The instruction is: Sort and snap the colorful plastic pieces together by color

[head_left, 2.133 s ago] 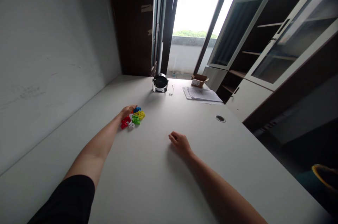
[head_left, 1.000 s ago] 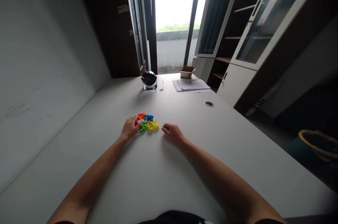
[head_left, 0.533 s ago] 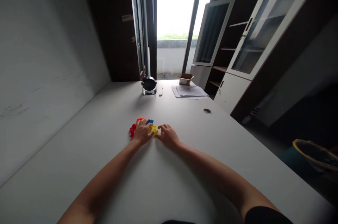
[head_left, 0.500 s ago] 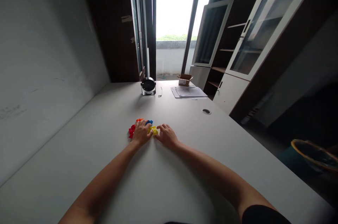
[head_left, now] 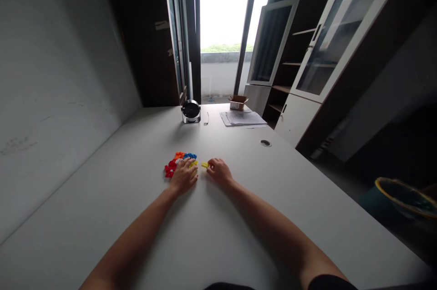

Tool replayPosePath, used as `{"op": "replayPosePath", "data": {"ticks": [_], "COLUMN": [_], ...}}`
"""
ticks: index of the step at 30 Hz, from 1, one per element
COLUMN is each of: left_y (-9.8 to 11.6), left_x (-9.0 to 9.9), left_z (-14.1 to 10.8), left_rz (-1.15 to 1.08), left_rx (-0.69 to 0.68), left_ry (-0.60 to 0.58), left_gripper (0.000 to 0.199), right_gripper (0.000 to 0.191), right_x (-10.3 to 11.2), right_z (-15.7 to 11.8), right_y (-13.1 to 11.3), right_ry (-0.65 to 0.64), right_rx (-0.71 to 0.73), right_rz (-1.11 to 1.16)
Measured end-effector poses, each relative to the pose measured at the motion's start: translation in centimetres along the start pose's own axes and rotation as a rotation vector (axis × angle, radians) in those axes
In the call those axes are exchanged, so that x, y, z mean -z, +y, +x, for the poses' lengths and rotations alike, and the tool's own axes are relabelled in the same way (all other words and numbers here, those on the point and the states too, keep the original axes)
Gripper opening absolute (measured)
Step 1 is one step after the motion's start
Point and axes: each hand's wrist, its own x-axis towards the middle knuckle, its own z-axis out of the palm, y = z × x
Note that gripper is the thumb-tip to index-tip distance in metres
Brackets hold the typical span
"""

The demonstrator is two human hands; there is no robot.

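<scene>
Red pieces (head_left: 169,170), orange pieces (head_left: 179,155) and blue pieces (head_left: 191,156) lie in a cluster on the white table (head_left: 201,231). My left hand (head_left: 184,175) rests over the cluster's right part with its fingers spread, and yellow pieces partly show beside its fingertips. Something white is partly visible by the red ones. To the right, my right hand (head_left: 219,170) pinches a single yellow piece (head_left: 205,164) at its fingertips, a small gap away from the cluster.
At the far side stand a round black device (head_left: 191,110) with a silver frame, a small cord (head_left: 206,119), papers (head_left: 244,118) and an open cardboard box (head_left: 238,103). A round cable hole (head_left: 265,143) is at the right. A wall borders the left side.
My right hand has drawn a yellow piece away from the cluster. My left hand has shifted slightly, and more of the orange and blue pieces shows.
</scene>
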Motion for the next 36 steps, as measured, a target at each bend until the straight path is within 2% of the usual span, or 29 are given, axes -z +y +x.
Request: {"op": "replayPosePath", "data": {"ticks": [7,15,19,23,30,33,36], "left_y": [-1.3,0.3,0.8,1.4,3.0,2.5,1.7], "left_x": [0.2,0.5,0.7,1.0,0.5,0.3,0.0], "left_z": [-0.4,0.3,0.3,0.2,-0.1,-0.1,-0.3], "left_rz": [-0.014,-0.138,-0.161,-0.194,-0.332,-0.441,-0.599], "left_rx": [0.053,-0.034,0.069,0.211,0.347,0.392,0.391], "left_ry": [0.031,0.08,0.129,0.156,0.186,0.137,0.055], "left_gripper": [0.028,0.021,0.019,0.026,0.025,0.03,0.037], "right_gripper": [0.011,0.016,0.017,0.022,0.023,0.023,0.022], "right_x": [0.0,-0.5,-0.8,-0.8,-0.6,-0.6,-0.7], "right_z": [-0.1,-0.1,-0.2,-0.5,-1.2,-1.8,-2.5], "right_y": [0.5,0.8,0.9,0.6,0.1,-0.4,-1.3], "right_ry": [0.001,-0.018,-0.025,-0.022,0.082,0.118,0.128], "right_rx": [0.013,0.167,0.2,0.222,0.237,0.261,0.358], "right_rz": [0.127,0.205,0.239,0.286,0.295,0.253,0.169]}}
